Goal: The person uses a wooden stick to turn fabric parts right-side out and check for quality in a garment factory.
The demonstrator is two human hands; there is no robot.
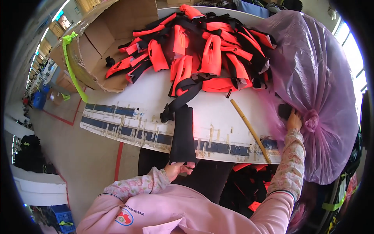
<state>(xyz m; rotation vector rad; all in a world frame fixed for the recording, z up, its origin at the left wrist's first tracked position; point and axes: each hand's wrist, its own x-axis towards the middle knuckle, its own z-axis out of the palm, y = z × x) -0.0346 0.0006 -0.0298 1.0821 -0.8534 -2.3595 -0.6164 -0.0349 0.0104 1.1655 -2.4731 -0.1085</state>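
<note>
The left hand (177,169) pinches one black fabric strip (182,134) hanging off the white surface (218,109); the right hand (293,121) grips one knotted purple plastic bag (319,85), beside one bamboo stick (250,130).

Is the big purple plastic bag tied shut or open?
Tied shut: the purple bag is gathered into a knot beside the right hand.

Left hand (177,169) pinched shut; right hand (294,121) reaches forward.
</note>
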